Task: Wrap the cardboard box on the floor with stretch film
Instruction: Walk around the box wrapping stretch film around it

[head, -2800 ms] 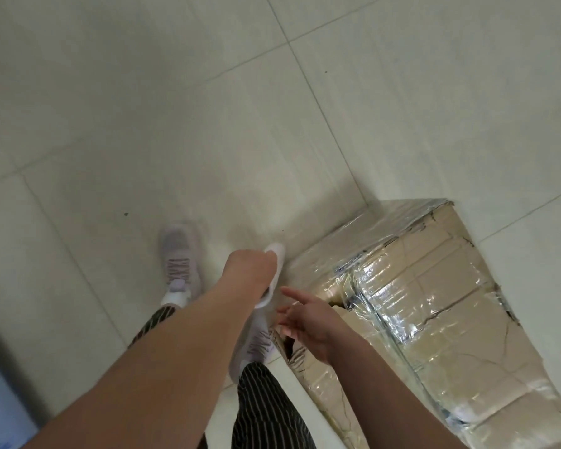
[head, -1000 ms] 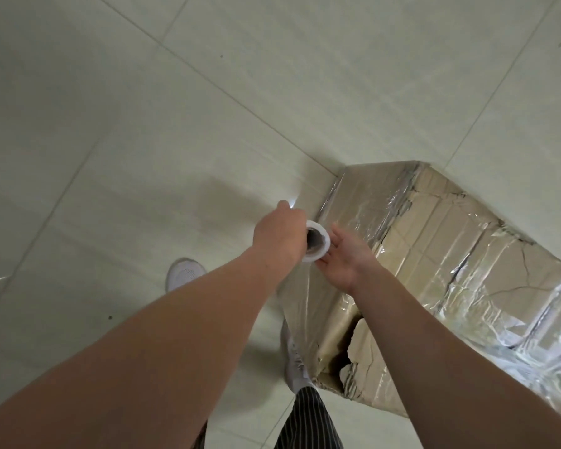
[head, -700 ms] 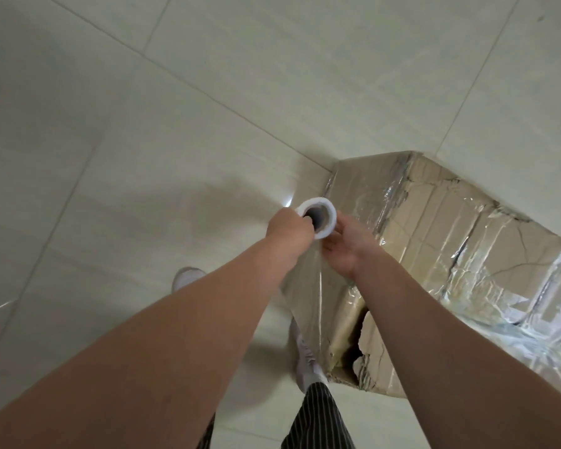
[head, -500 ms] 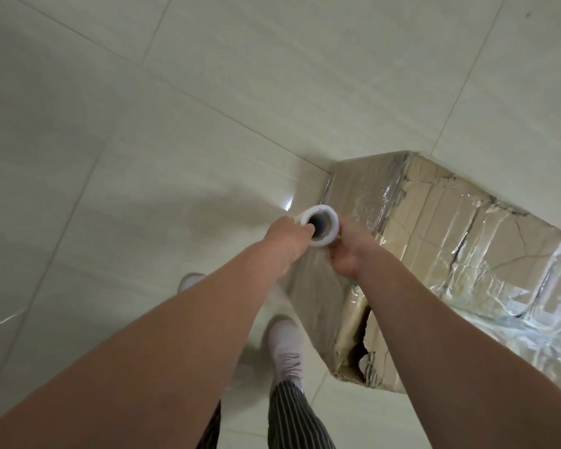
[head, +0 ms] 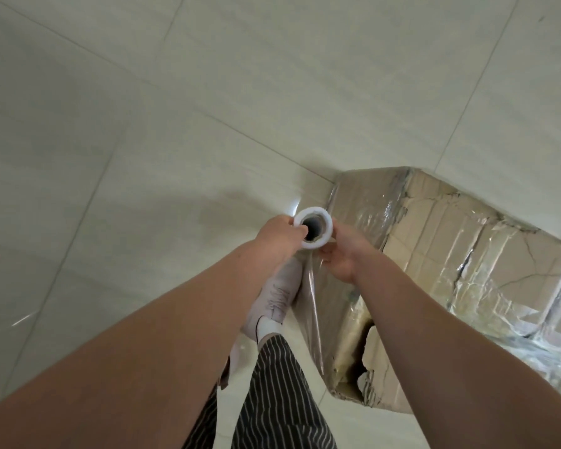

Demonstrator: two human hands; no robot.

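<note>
A torn cardboard box stands on the floor at the right, partly covered in shiny stretch film. I hold a white stretch film roll upright, seen end-on with its dark core, just left of the box's near corner. My left hand grips the roll's left side with fingers at the core. My right hand holds its right side. A clear sheet of film runs from the roll down along the box's near side. That side has a ragged hole near its bottom corner.
Pale tiled floor spreads to the left and behind the box. My leg in striped trousers and a light sneaker are directly below the roll, close beside the box.
I have stepped along the box, so the view has swung around it. My right hand has joined my left on the roll, and my foot has moved forward under the roll.
</note>
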